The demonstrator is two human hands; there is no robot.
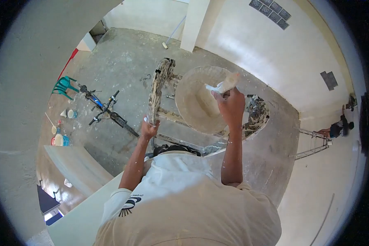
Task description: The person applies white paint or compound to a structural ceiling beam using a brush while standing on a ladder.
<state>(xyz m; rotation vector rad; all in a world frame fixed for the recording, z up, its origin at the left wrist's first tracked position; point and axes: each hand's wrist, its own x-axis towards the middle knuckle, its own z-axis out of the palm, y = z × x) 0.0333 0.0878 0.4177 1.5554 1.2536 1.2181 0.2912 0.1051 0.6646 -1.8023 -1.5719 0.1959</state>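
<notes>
My left hand [149, 128] is closed round the near end of a long, plaster-crusted bar [156, 92]. My right hand [232, 105] is raised over the right side of a wide round basin [188, 88]. Its fingers grip a flat, pale scraper [231, 81] with white paste [216, 87] along its left side; the exact kind of scraper is hard to make out. Beige residue coats the inside of the basin. The basin rests on a paste-splattered frame [174, 117], whose right end [258, 115] is crusted too.
Far below on the concrete floor [123, 61] stand a bicycle [106, 108], a green chair [63, 87] and several buckets [61, 140]. A long-handled roller [165, 45] leans by a pillar [194, 24]. At right, another person [338, 128] is by a ladder [313, 152].
</notes>
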